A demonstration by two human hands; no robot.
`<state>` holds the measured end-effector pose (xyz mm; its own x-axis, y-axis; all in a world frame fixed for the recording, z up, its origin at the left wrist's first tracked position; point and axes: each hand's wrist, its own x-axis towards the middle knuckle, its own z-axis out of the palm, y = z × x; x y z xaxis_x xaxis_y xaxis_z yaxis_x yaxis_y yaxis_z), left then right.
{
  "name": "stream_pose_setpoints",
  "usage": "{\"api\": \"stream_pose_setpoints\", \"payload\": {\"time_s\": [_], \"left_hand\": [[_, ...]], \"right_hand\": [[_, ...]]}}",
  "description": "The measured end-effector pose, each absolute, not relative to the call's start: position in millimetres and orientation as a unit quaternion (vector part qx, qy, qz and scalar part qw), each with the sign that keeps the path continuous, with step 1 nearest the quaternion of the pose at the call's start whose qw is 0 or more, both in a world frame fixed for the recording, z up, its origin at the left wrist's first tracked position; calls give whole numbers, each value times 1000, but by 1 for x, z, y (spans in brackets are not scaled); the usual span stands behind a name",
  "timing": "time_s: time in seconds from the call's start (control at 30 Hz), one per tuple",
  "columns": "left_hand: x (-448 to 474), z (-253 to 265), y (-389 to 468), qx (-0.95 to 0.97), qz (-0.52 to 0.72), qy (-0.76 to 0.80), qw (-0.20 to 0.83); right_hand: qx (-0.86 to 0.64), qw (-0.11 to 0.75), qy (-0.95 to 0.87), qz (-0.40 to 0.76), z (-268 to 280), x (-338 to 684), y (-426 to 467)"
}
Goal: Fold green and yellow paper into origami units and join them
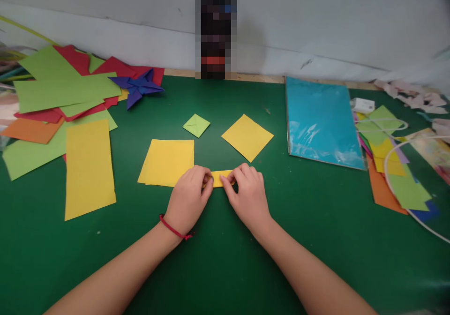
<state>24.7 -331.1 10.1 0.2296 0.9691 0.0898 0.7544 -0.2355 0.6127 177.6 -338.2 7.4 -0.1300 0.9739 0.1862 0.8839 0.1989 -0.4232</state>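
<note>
A narrow folded strip of yellow paper lies on the green table between my hands. My left hand pinches its left end, thumb and fingers closed. At the right end, my right hand grips it the same way, and both ends are partly hidden under the fingers. Just beyond my left hand are yellow paper squares, overlapping slightly. A yellow square turned cornerwise rests past my right hand. Farther back sits a small folded green paper diamond.
Left, a larger yellow sheet lies by a heap of green, red and orange paper topped with a purple folded star. A blue paper pack, coloured scraps and a white cable are right. A pixelated dark object stands behind.
</note>
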Motion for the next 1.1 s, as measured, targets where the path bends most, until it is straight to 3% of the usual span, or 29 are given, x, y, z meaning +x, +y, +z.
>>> {"api": "stream_pose_setpoints", "payload": {"time_s": [0.53, 0.87, 1.1], "left_hand": [[27, 9, -332, 774, 218, 565, 186], [30, 14, -332, 818, 148, 547, 94], [25, 12, -338, 816, 162, 542, 123]], "right_hand": [[-623, 186, -756, 70, 7, 176, -337], [-609, 145, -780, 10, 6, 174, -337], [-598, 133, -790, -5, 6, 175, -337]]}}
